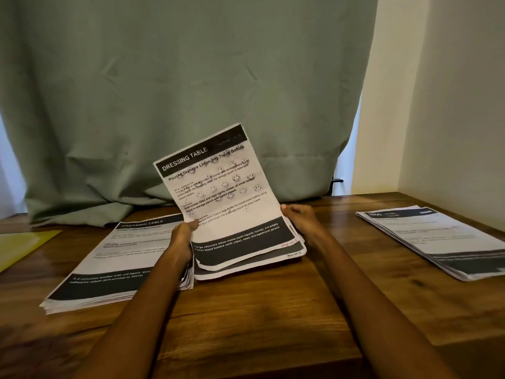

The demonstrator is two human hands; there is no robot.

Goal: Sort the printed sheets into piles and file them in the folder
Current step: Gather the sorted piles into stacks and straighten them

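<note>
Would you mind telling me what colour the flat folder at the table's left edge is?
Yellow: the flat plastic folder shows best in the head view.

A dark wooden bench (pixel 246 318) with visible grain fills the foreground. Behind it hangs a wrinkled grey-green curtain (pixel 177 91), with pale daylight showing at both edges. A plain cream wall (pixel 451 91) stands at right.

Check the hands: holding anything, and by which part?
Both hold the raised sheet headed DRESSING TABLE. The left hand pinches its left edge, the right hand its right edge, both low on the page, above the middle pile.
</note>
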